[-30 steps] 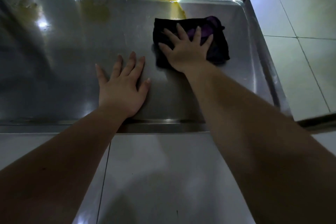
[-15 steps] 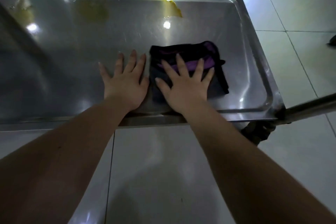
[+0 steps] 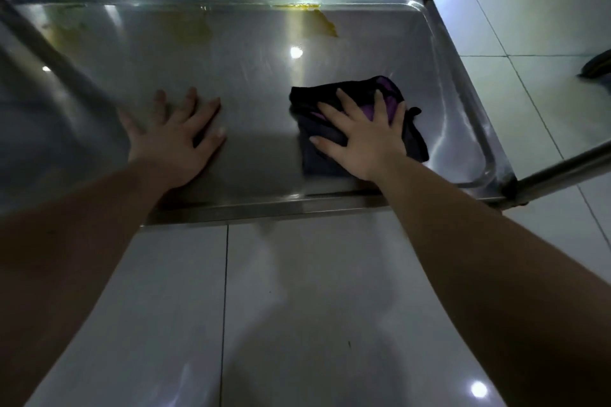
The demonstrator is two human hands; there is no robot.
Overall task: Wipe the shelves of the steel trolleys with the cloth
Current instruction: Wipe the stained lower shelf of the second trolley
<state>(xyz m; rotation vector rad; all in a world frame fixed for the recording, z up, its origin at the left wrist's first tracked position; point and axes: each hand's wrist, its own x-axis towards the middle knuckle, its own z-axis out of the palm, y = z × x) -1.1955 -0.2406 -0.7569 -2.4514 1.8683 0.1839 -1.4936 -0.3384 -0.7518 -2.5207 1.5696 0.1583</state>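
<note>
Glossy white floor tiles [image 3: 330,307]; dark object [image 3: 599,67] at right edge

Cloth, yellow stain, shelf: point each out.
cloth [image 3: 415,139], head view, dark fold at its right edge.
yellow stain [image 3: 321,24], head view, middle of the smear by the far rim.
shelf [image 3: 281,205], head view, bare near rim.

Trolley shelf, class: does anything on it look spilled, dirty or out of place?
Yes. A yellow stain runs down from the far rim of the shelf, with fainter yellowish smears to its left. The cloth lies nearer, clear of them.
</note>
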